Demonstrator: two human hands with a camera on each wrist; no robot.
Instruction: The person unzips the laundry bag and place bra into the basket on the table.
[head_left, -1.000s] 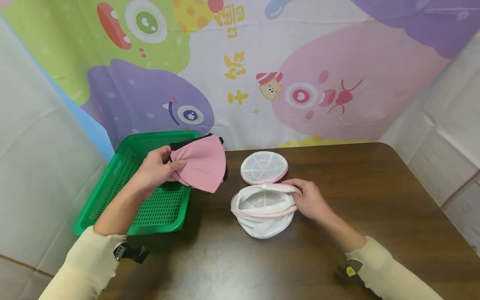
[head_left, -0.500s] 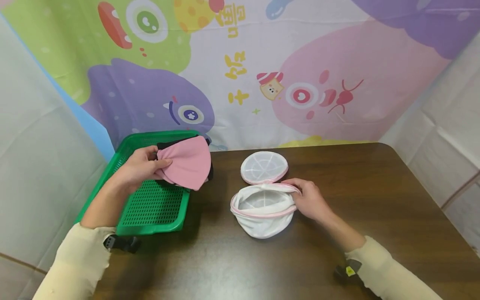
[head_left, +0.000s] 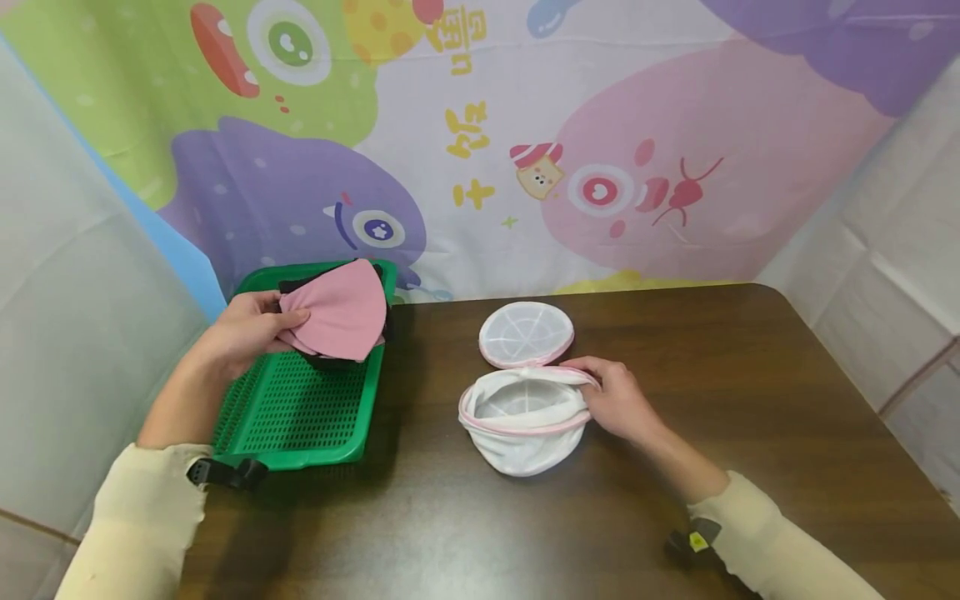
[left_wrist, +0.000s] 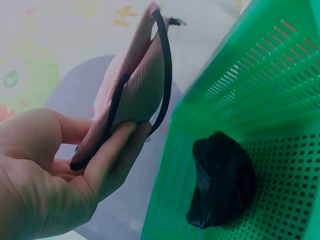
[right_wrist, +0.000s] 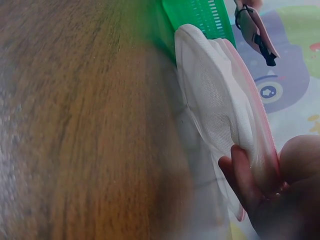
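Note:
My left hand (head_left: 243,329) pinches a folded pink bra (head_left: 341,308) with black edging, thumb on the near side. It hangs over the back part of a green perforated basket (head_left: 330,456). In the left wrist view its layers stand slightly apart, with black bands along the edges. My right hand (head_left: 618,400) grips the pink zip edge of a white mesh laundry bag (head_left: 525,454) on the table, thumb and fingers on either side of the rim. The bag's mouth gapes, and its round mesh lid (head_left: 525,329) is folded back behind it.
A black cloth bundle (left_wrist: 222,180) lies inside the basket, mostly hidden by the bra in the head view. The brown table (head_left: 712,358) ends at a cartoon-printed backdrop (head_left: 480,242), with pale walls at both sides.
My left hand has drawn the bra leftward, away from the bag and over the basket. My right hand and the laundry bag have stayed in place.

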